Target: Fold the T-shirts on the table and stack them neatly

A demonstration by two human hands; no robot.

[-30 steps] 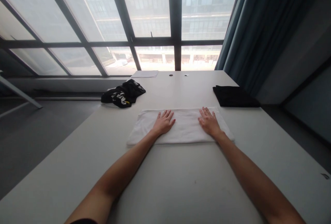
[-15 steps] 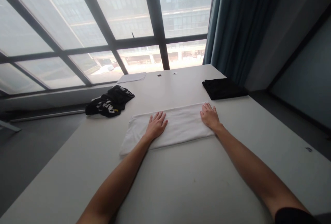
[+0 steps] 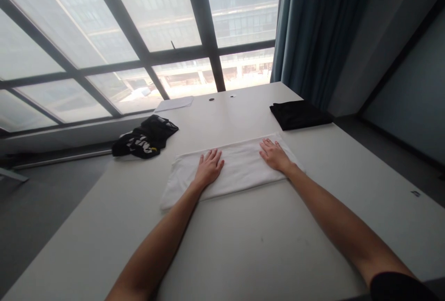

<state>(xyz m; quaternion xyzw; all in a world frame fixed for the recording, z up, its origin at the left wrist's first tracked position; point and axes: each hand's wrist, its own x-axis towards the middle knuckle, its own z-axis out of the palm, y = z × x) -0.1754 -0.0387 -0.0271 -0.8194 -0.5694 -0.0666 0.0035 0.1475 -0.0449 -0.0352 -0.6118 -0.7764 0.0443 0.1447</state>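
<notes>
A white cloth (image 3: 239, 166), folded into a long strip, lies across the middle of the white table (image 3: 264, 245). My left hand (image 3: 208, 169) rests flat on its left half, fingers stretched out. Near the strip's right end my right hand (image 3: 274, 155) lies flat on the cloth too, fingers spread. Neither hand holds anything.
A crumpled black garment with white lettering (image 3: 146, 137) lies at the table's left edge. A folded black cloth (image 3: 299, 114) sits at the far right, and a white sheet (image 3: 174, 103) at the far edge by the window. A blue curtain (image 3: 313, 32) hangs to the right.
The camera has swung to the right. My right hand slid out to the cloth's right end, then came back a little inward; my left hand has stayed flat on the cloth.
</notes>
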